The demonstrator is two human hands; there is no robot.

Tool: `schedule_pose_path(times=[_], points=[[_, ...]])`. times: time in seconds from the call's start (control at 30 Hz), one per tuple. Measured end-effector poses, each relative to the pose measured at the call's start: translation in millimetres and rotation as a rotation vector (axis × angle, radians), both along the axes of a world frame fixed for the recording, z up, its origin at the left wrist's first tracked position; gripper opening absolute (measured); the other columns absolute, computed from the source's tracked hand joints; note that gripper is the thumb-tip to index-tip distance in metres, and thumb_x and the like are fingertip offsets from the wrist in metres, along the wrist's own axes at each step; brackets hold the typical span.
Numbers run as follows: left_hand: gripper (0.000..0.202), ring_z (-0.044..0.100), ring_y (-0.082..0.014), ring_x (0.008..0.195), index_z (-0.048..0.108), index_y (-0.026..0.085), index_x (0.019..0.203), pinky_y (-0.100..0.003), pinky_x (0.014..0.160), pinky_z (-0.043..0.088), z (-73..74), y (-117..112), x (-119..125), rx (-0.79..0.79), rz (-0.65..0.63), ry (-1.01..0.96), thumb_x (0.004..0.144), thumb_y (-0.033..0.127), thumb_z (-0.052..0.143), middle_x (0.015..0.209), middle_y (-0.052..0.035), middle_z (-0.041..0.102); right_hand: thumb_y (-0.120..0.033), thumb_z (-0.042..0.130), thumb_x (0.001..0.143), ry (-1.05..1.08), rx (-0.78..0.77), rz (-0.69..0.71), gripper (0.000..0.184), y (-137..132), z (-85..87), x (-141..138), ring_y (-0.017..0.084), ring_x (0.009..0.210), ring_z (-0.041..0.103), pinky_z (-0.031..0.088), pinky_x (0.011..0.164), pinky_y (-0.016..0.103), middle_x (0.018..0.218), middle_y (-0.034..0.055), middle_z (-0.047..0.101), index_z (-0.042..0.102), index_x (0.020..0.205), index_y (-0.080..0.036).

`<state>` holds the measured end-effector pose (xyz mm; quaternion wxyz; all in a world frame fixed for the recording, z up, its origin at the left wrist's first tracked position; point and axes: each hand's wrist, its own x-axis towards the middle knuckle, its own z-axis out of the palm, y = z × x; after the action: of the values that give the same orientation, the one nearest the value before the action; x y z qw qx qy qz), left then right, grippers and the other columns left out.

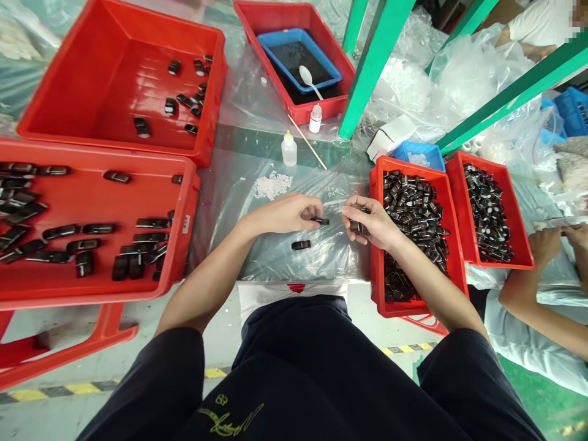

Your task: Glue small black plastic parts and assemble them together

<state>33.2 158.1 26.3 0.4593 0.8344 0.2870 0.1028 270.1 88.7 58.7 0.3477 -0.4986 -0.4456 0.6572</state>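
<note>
Red bins (114, 110), black pieces (301, 245), green posts (379, 55)
The black pieces carry pale streaks. Far off, a blue tray (321, 54) and white spoon (305, 75); nearer, white granules (272, 185) and a whitish bottle (289, 153) with a yellow tip (288, 135). The near shirt (321, 361) is navy with yellow script (225, 429), the floor tape (85, 388) striped yellow and black.

Bright, glare on plastic sheet (331, 263), edges stretched
</note>
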Motion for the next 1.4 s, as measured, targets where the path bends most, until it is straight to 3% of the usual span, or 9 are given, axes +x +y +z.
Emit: schedule_pose_path(times=[0.2, 0.3, 0.5, 0.67, 0.8, 0.9, 1.1, 1.23, 1.4], points=[[0.024, 0.068, -0.0183, 0.084, 0.083, 0.021, 0.102, -0.028, 0.065, 0.042, 4.3, -8.1, 13.3, 0.066, 0.206, -0.406, 0.094, 0.04, 0.071, 0.099, -0.0077, 0.081, -0.038, 0.078, 0.091, -0.576, 0.536, 0.029, 0.023, -6.7, -4.5, 3.0, 0.018, 0.071, 0.073, 0.058, 0.062, 0.027, 0.095, 0.0049, 0.08, 0.075, 0.104, -0.019], [0.025, 0.069, -0.0176, 0.082, 0.084, 0.02, 0.106, -0.027, 0.062, 0.041, -5.2, -9.7, 22.4, 0.048, 0.254, -0.451, 0.093, 0.04, 0.074, 0.099, -0.008, 0.082, -0.034, 0.069, 0.097, -0.73, 0.67, 0.119, 0.018, -5.3, -4.6, 9.1, 0.023, 0.085, 0.078, 0.059, 0.082, 0.032, 0.1, 0.0062, 0.084, 0.08, 0.099, -0.019], [0.023, 0.069, -0.0184, 0.084, 0.082, 0.018, 0.109, -0.029, 0.073, 0.048, -32.3, -0.3, 36.1, 0.22, 0.398, -0.299, 0.097, 0.034, 0.069, 0.103, -0.0076, 0.081, -0.037, 0.068, 0.097, -0.86, 0.717, -0.046, 0.023, 3.9, -4.3, 24.2, 0.025, 0.083, 0.078, 0.059, 0.081, 0.034, 0.096, 0.0075, 0.083, 0.082, 0.1, -0.018], [0.025, 0.073, -0.0294, 0.107, 0.081, 0.016, 0.113, -0.037, 0.085, 0.052, -41.9, 2.2, 50.3, 0.489, 0.207, 0.088, 0.102, 0.024, 0.061, 0.114, -0.0134, 0.077, -0.043, 0.069, 0.095, -0.777, 0.626, -0.076, 0.028, 4.4, -6.4, 22.8, 0.023, 0.079, 0.075, 0.058, 0.067, 0.031, 0.09, 0.0068, 0.08, 0.08, 0.099, -0.017], [0.025, 0.072, -0.031, 0.11, 0.081, 0.015, 0.107, -0.039, 0.091, 0.052, -43.8, 1.7, 53.7, 0.54, 0.168, 0.122, 0.102, 0.021, 0.057, 0.11, -0.0147, 0.078, -0.045, 0.07, 0.094, -0.74, 0.604, -0.084, 0.029, 2.9, -8.1, 18.8, 0.024, 0.084, 0.076, 0.058, 0.065, 0.03, 0.091, 0.0071, 0.08, 0.08, 0.1, -0.018], [0.021, 0.073, -0.0257, 0.098, 0.081, 0.017, 0.103, -0.036, 0.087, 0.051, -44.0, 4.1, 48.7, 0.368, 0.308, -0.102, 0.1, 0.025, 0.062, 0.105, -0.0107, 0.08, -0.044, 0.069, 0.095, -0.739, 0.615, -0.062, 0.029, 2.5, -8.8, 17.9, 0.023, 0.082, 0.076, 0.058, 0.066, 0.029, 0.091, 0.0065, 0.08, 0.08, 0.099, -0.018], [0.037, 0.063, -0.0147, 0.07, 0.079, 0.017, 0.09, -0.029, 0.067, 0.048, -29.4, 5.2, 39.6, -0.278, 0.54, -0.678, 0.082, 0.053, 0.084, 0.082, -0.0048, 0.076, -0.041, 0.067, 0.097, -0.736, 0.701, -0.027, 0.027, -0.4, -10.5, 15.2, 0.02, 0.081, 0.074, 0.058, 0.08, 0.03, 0.091, 0.0051, 0.081, 0.08, 0.098, -0.017], [0.046, 0.06, -0.013, 0.066, 0.079, 0.019, 0.087, -0.026, 0.059, 0.042, -16.4, -1.7, 38.1, -0.471, 0.492, -0.69, 0.072, 0.06, 0.091, 0.075, -0.0031, 0.071, -0.042, 0.067, 0.097, -0.685, 0.661, -0.035, 0.027, -3.9, -8.2, 11.6, 0.021, 0.082, 0.074, 0.058, 0.076, 0.031, 0.093, 0.0056, 0.08, 0.079, 0.099, -0.018], [0.051, 0.059, -0.0133, 0.068, 0.079, 0.018, 0.086, -0.028, 0.063, 0.046, -13.3, -6.2, 38.6, -0.498, 0.469, -0.683, 0.07, 0.064, 0.091, 0.075, -0.0033, 0.07, -0.044, 0.066, 0.098, -0.676, 0.625, -0.003, 0.029, -5.1, -5.9, 10.3, 0.021, 0.079, 0.072, 0.055, 0.07, 0.03, 0.09, 0.0049, 0.078, 0.079, 0.099, -0.019]])
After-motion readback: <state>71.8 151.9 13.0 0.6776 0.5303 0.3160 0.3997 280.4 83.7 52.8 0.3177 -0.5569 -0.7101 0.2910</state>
